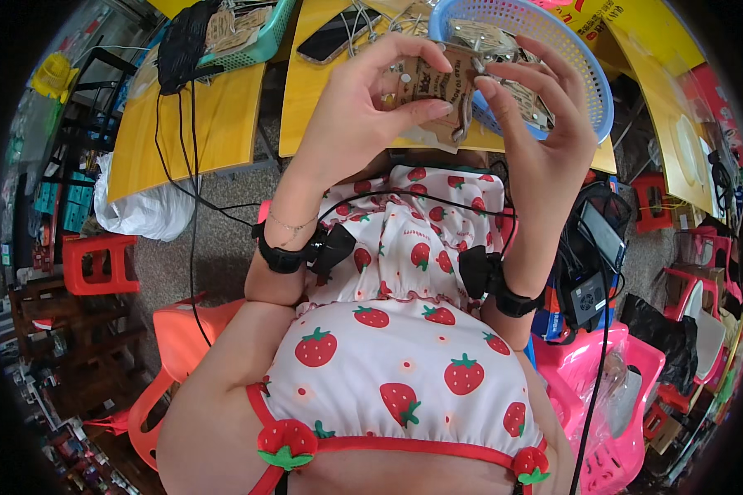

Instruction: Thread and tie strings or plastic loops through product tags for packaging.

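"What's the room like?"

"Busy. A yellow tabletop point(305, 107) carries a blue basket point(596, 103), and a speckled floor point(169, 264) shows on the person's side of it. Well left of the basket, a red stool point(99, 266) stands on that floor; a pink chair point(631, 363) is on the person's side of the basket, to the right."

"What else is up top?"

"A phone point(332, 41) lies to the left of the blue basket, with pale cords point(357, 18) between the two. Farther left is a green basket point(266, 47) with brown cards in it. The blue one holds packed cards point(479, 35) too."

"And the hands?"

"The left hand point(357, 95) grasps a brown card point(429, 103) between thumb and fingers. The card is raised, just at the left side of the blue basket as we see it."

"The right hand point(557, 124)?"

"In front of the blue basket, thumb and forefinger close together at the card's right edge, by a greyish strand point(464, 124). The other fingers are loosely curved. I can't tell whether it's gripping the strand."
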`<control>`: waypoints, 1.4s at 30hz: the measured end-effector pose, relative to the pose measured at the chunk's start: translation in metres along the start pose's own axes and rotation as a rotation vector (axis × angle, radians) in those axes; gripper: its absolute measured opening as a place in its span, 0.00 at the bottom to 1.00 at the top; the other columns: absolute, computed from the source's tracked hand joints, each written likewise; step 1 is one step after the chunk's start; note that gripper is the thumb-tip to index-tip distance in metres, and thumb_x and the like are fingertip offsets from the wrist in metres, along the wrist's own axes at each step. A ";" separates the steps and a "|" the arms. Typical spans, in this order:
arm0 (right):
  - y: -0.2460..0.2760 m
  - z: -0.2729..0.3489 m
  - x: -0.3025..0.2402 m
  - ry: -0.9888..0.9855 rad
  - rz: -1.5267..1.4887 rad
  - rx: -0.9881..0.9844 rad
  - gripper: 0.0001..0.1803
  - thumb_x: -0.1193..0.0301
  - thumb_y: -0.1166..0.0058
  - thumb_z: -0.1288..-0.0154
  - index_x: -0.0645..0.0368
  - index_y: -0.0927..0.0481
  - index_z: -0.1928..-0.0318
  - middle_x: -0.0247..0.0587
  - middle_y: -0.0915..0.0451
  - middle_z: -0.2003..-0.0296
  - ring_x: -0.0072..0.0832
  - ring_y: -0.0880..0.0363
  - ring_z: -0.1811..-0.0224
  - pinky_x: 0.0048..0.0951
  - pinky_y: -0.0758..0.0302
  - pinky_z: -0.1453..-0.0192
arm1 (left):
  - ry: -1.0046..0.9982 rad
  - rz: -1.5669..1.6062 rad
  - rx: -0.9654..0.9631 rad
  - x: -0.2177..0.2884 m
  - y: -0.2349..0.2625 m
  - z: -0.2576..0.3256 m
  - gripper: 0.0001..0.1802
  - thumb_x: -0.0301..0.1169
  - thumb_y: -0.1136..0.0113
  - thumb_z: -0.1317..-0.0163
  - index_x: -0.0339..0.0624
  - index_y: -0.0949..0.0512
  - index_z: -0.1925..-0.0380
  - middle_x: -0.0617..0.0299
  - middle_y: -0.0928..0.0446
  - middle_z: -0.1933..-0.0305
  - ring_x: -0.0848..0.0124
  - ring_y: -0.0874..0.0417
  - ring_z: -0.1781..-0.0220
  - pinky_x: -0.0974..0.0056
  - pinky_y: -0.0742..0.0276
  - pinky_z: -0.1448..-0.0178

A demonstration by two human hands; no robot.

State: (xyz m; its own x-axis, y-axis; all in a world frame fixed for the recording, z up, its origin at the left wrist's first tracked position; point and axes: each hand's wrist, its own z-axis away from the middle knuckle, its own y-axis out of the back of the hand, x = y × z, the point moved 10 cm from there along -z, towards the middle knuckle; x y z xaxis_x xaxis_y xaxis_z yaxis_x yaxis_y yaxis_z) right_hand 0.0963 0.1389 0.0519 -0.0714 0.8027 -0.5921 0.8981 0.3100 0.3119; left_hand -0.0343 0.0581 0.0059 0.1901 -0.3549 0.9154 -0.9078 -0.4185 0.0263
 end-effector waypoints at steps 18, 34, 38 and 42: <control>0.009 0.002 0.001 -0.029 -0.352 0.060 0.09 0.83 0.39 0.48 0.66 0.22 0.65 0.36 0.19 0.67 0.22 0.23 0.63 0.22 0.29 0.53 | 0.219 0.584 -0.299 -0.022 -0.025 0.012 0.27 0.23 0.40 0.42 0.31 0.36 0.43 0.60 0.32 0.46 0.74 0.28 0.45 0.72 0.31 0.44; 0.005 -0.001 0.016 -0.270 -0.639 -0.073 0.08 0.75 0.48 0.34 0.70 0.22 0.60 0.39 0.20 0.68 0.24 0.23 0.61 0.23 0.28 0.51 | 0.288 0.574 -0.343 -0.023 -0.019 0.015 0.25 0.22 0.42 0.44 0.31 0.37 0.46 0.60 0.32 0.47 0.74 0.29 0.44 0.72 0.35 0.41; -0.019 0.013 0.034 -0.443 -0.601 -0.383 0.13 0.69 0.52 0.30 0.70 0.22 0.57 0.37 0.20 0.67 0.20 0.23 0.60 0.20 0.28 0.52 | 0.296 0.498 -0.380 -0.025 -0.021 0.018 0.24 0.22 0.42 0.43 0.32 0.36 0.46 0.61 0.32 0.47 0.74 0.30 0.44 0.72 0.36 0.41; -0.028 0.028 0.037 -0.458 -0.620 -0.572 0.11 0.71 0.50 0.31 0.69 0.22 0.58 0.33 0.21 0.68 0.16 0.25 0.63 0.17 0.30 0.55 | 0.296 0.456 -0.379 -0.019 -0.024 0.018 0.22 0.23 0.42 0.42 0.34 0.35 0.48 0.61 0.32 0.48 0.75 0.31 0.44 0.72 0.38 0.40</control>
State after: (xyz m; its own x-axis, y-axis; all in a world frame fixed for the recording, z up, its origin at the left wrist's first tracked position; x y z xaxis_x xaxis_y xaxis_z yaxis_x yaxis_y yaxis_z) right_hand 0.0801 0.1462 0.0005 -0.1772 0.1735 -0.9688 0.4009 0.9117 0.0899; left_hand -0.0096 0.0594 -0.0191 -0.3064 -0.1596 0.9384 -0.9518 0.0621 -0.3002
